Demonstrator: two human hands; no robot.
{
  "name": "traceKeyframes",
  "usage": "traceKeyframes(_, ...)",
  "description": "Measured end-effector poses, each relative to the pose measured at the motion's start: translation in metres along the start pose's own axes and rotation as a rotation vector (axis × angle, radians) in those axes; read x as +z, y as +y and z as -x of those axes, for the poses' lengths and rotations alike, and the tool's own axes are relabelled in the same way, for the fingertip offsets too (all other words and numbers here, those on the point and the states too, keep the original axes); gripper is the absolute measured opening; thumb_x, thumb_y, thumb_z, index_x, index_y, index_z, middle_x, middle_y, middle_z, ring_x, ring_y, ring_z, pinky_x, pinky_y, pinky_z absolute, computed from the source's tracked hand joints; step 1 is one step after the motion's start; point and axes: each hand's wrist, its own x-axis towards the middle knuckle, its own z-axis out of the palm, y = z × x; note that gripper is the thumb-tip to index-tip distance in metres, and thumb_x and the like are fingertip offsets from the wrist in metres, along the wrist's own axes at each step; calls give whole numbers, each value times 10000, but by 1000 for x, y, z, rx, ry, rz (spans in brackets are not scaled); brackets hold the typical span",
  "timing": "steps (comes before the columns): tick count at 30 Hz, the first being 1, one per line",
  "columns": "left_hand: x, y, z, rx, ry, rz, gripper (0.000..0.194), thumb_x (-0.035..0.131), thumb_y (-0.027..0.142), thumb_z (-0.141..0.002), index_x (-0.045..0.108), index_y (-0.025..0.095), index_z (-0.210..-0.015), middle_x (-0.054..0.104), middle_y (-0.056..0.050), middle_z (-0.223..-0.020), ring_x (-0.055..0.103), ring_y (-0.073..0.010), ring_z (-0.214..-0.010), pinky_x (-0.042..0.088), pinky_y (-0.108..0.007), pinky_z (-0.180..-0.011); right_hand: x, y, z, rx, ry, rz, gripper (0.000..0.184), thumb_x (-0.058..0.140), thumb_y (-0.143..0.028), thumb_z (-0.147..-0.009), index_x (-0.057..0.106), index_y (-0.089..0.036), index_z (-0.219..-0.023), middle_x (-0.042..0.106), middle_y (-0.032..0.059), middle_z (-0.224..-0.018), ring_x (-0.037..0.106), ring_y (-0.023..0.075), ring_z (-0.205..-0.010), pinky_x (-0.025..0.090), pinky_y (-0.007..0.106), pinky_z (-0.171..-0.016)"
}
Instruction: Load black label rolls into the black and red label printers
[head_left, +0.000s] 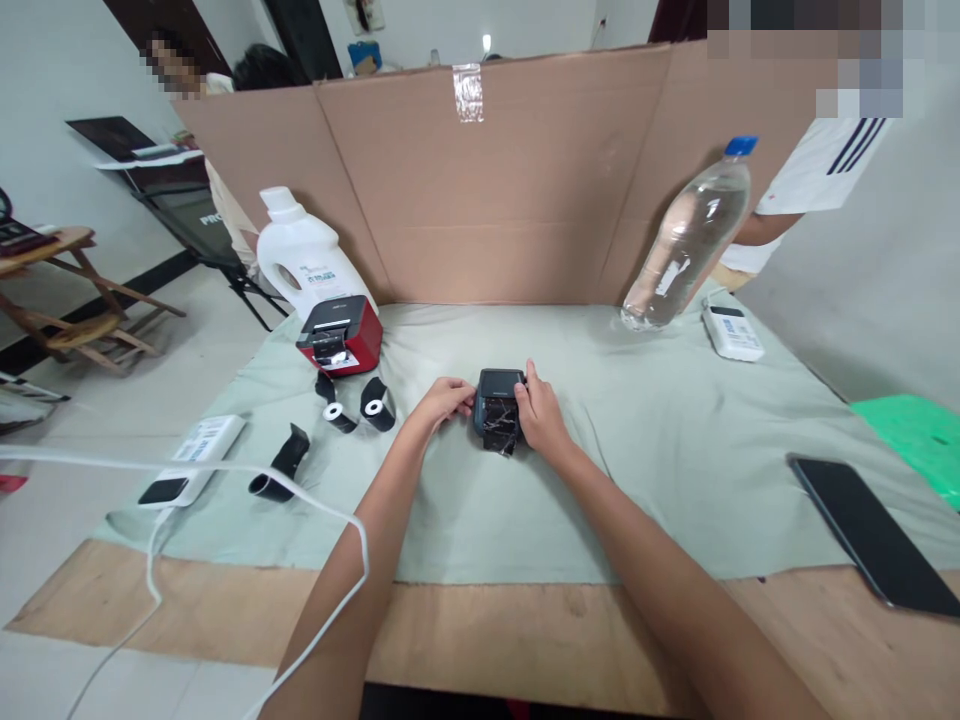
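Observation:
A small dark boxy device with a screen, looking like a portable label printer (pixel 501 385), sits on the cloth between my hands. A crinkled black strip covers its front. My right hand (pixel 541 412) grips its right side, thumb on the edge and index finger stretched along it. At the left edge, my left hand (pixel 448 398) has its fingers curled closed against the device; the fingertips are partly hidden. To the left lie two black rolls with white cores, one roll (pixel 377 405) beside another roll (pixel 342 418). A loose curled black strip (pixel 283 465) is nearer me.
A red and black printer (pixel 343 335) and a white jug (pixel 311 250) stand back left. A water bottle (pixel 690 245) leans on the cardboard screen (pixel 487 190). White power bank (pixel 193 465), white cable (pixel 322 505), white box (pixel 733 333) and phone (pixel 874 530) lie around. People are beyond.

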Motion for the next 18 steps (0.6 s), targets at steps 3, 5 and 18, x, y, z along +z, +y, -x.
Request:
traceKeyframes(3,0,-1,-1,7,2,-2,219,629,172,-809,552,162,-604,579,14,-552,516,-64,-441,192,-174,-395,0,0,0,-2,0,-5,782,163,-603,-1047,322,-95,-1620,666,213,-1287,591,342,-1156,460,514,-1031)
traceKeyframes(5,0,-1,-2,7,8,-6,224,649,189,-801,550,164,-601,582,14,-557,519,-66,-441,190,-175,-392,-1,-1,0,-9,7,-2,771,162,-601,-1048,330,-109,-1618,668,210,-1286,594,341,-1145,466,517,-1023)
traceKeyframes(18,1,-2,-1,10,30,-6,218,644,155,-788,563,163,-587,599,4,-545,537,-74,-452,179,-185,-403,-1,0,-1,2,-15,-14,826,153,-610,-1041,305,-33,-1613,650,242,-1316,582,362,-1156,460,535,-1023)
